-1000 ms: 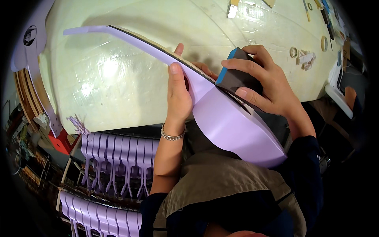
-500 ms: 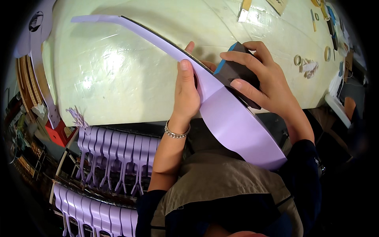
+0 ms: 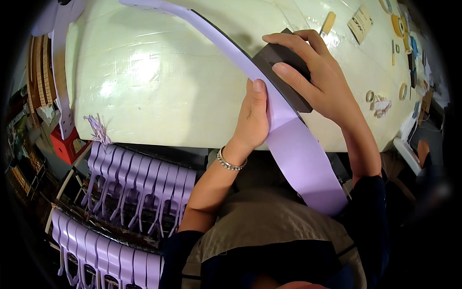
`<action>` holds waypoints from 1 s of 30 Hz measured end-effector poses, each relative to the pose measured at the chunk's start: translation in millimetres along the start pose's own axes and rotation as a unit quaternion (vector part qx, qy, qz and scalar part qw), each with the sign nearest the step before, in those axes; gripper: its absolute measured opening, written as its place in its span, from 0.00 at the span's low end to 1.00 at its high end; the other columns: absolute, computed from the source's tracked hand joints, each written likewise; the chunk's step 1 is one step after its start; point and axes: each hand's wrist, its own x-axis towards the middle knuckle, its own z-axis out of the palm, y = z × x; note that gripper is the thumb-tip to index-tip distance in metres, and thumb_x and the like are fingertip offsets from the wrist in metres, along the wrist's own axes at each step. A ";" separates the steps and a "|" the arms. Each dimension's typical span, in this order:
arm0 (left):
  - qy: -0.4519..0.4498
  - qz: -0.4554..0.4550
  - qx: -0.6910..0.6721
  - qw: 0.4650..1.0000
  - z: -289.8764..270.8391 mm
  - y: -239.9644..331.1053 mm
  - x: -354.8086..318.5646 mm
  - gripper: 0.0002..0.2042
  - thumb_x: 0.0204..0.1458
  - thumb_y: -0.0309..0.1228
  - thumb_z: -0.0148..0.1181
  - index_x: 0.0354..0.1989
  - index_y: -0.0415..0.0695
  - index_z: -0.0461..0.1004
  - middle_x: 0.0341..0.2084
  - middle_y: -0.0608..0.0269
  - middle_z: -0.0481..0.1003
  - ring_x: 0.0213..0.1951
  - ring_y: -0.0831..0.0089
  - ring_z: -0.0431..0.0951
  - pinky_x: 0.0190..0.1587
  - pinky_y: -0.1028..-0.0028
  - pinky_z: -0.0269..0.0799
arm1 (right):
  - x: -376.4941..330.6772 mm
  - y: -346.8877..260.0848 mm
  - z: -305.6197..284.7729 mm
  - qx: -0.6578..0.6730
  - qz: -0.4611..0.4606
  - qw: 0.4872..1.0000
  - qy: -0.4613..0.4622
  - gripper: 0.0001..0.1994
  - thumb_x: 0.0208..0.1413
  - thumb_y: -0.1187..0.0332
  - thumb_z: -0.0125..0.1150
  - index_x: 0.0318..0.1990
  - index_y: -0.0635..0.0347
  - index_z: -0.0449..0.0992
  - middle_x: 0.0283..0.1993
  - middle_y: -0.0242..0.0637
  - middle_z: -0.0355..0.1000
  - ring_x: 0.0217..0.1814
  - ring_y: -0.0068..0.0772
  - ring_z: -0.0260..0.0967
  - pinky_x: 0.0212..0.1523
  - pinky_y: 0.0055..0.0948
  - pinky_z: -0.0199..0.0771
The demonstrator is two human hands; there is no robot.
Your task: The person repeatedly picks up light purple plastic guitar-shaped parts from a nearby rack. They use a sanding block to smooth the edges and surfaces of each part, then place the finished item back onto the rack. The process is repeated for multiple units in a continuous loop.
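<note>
A lavender stringed instrument [image 3: 301, 156], apparently a guitar or ukulele, slants from the table's far left toward my body. A dark strip runs along the right edge of its neck, and its far end reaches the top of the picture. My left hand [image 3: 252, 115] is wrapped around the neck close to where it widens, thumb on the lavender face. With my right hand [image 3: 310, 72] I grip a dark grey sanding block [image 3: 281, 55], which lies against the dark-strip edge. The fingers behind the neck are hidden.
The instrument is over a pale, film-covered table [image 3: 159, 111]. A rack at lower left holds rows of lavender parts [image 3: 139, 178]. A red box [image 3: 67, 147] stands at the table's left corner. A brush [image 3: 328, 22], a card [image 3: 360, 25] and tape rolls [image 3: 398, 25] lie toward the right.
The sanding block has slid up along the neck's edge, and its blue side no longer shows. My left hand and the instrument have shifted right in the picture.
</note>
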 end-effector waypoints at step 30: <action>0.062 0.088 0.180 0.978 -6.8 -10.9 -0.1 0.29 0.62 0.51 0.25 0.59 0.37 0.48 0.31 0.56 0.71 0.32 0.68 0.75 0.38 0.71 0.71 | -10.4 -10.0 -16.0 -0.011 0.024 0.998 -0.058 0.21 0.51 0.55 0.57 0.52 0.49 0.70 0.48 0.50 0.64 0.47 0.53 0.68 0.47 0.38 0.70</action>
